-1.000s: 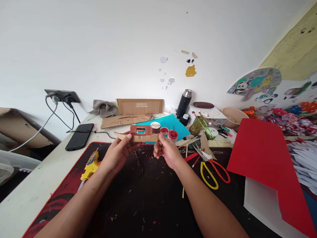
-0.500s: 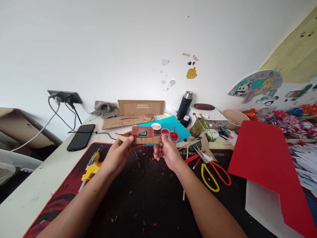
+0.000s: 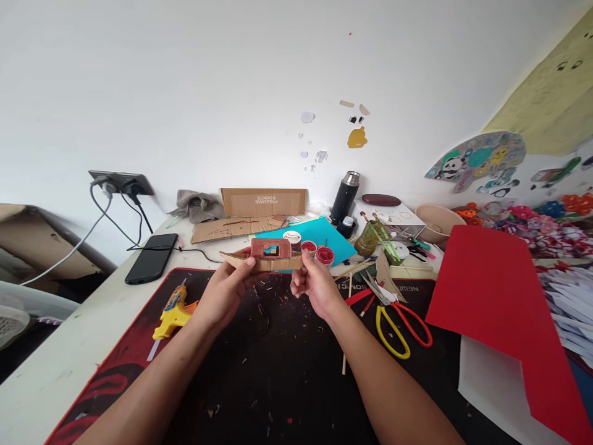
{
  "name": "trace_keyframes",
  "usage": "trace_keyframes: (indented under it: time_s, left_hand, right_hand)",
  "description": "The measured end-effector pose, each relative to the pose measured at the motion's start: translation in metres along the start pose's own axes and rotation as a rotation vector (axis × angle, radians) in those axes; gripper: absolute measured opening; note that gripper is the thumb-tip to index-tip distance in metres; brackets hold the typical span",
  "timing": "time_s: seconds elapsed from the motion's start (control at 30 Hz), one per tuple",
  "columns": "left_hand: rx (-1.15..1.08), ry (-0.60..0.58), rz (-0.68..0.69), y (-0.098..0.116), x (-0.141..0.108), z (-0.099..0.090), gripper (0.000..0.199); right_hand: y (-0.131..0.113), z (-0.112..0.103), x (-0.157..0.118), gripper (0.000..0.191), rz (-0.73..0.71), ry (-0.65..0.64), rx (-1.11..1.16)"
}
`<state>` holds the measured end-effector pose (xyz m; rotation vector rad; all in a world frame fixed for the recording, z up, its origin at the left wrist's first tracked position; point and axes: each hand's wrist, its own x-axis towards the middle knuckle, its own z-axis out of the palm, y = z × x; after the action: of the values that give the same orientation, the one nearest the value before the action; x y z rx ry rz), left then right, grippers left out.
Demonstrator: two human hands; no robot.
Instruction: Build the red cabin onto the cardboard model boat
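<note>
A small cardboard boat (image 3: 273,264) with pointed ends is held up over the far edge of the black mat. On it sits a reddish-brown cabin (image 3: 259,248) with a cut-out window, through which blue shows. My left hand (image 3: 234,281) grips the boat's left part, thumb on its near side and fingers behind it. At the right end, my right hand (image 3: 315,278) pinches the boat between thumb and index finger, with its other fingers curled below. Behind the boat are open pots of red paint (image 3: 325,255) on a blue sheet (image 3: 340,241).
A yellow glue gun (image 3: 171,316) and a black phone (image 3: 151,258) lie left. Scissors (image 3: 391,315) and a red sheet (image 3: 491,296) are right. A black flask (image 3: 345,198), brushes in a jar (image 3: 367,238) and cardboard (image 3: 264,201) stand near the wall.
The boat has shifted slightly right and tilted a little, so the cabin's top shows differently. My left hand has moved slightly right with it; both hands keep their hold.
</note>
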<state>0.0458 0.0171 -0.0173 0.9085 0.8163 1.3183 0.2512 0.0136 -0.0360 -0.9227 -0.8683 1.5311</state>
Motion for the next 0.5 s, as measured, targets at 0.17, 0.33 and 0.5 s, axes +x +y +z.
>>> trace_keyframes:
  time_s: [0.17,0.33,0.5]
  left_hand:
    - [-0.004,0.020,-0.004,0.0006,-0.0003,0.0004,0.054]
    - [-0.003,0.012,-0.027,0.0013,0.0000,0.0005,0.055]
    - [-0.015,0.019,-0.041,0.0020,0.0007,-0.0014,0.058]
  right_hand:
    - [-0.0014,0.0011,-0.0003,0.073,-0.009,-0.001,-0.040]
    - [-0.0027,0.0023,-0.0011,0.072,-0.019,0.023,-0.054]
    - [-0.0020,0.0009,-0.0009,0.073,-0.028,0.019,-0.072]
